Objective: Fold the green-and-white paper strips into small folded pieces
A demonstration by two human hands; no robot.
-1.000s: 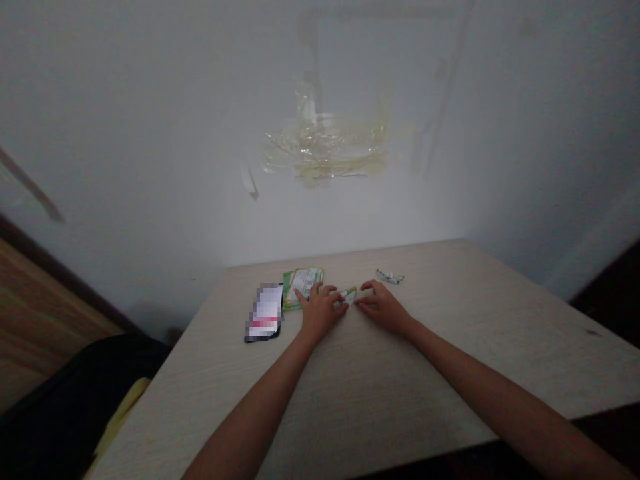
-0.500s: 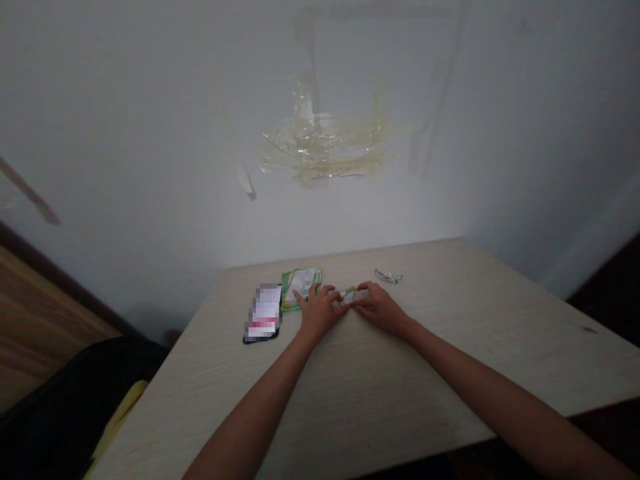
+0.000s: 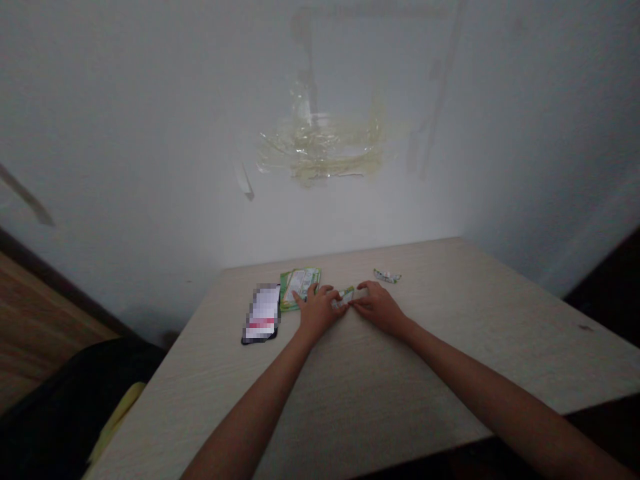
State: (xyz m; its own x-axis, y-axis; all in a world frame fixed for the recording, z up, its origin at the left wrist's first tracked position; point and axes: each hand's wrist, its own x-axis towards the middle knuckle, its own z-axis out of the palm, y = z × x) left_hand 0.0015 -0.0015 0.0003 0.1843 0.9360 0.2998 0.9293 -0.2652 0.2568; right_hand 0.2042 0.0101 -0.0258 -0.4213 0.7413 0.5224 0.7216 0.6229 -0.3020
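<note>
A small green-and-white plastic wrapper (image 3: pixel 346 294) lies flat on the table between my hands. My left hand (image 3: pixel 318 313) has its thumb and index finger on the wrapper's left part, while its other fingers spread toward the green packet. My right hand (image 3: pixel 381 311) has its fingertips closed together at the wrapper's right edge. Fingers cover part of the wrapper. Just beyond my left hand is a flat green packet (image 3: pixel 301 280) with a white printed panel. Past my right hand sits a narrow folded wrapper (image 3: pixel 387 275).
A phone (image 3: pixel 262 313) with a blurred-out screen lies left of the packet. The pale wooden table (image 3: pixel 320 413) meets a wall (image 3: pixel 190 167) marked with old tape (image 3: pixel 330 150). Dark cloth and a yellow cloth (image 3: pixel 115 423) are beyond the table's left edge.
The view has shifted very slightly. Both hands stay at the wrapper with almost no visible movement.
</note>
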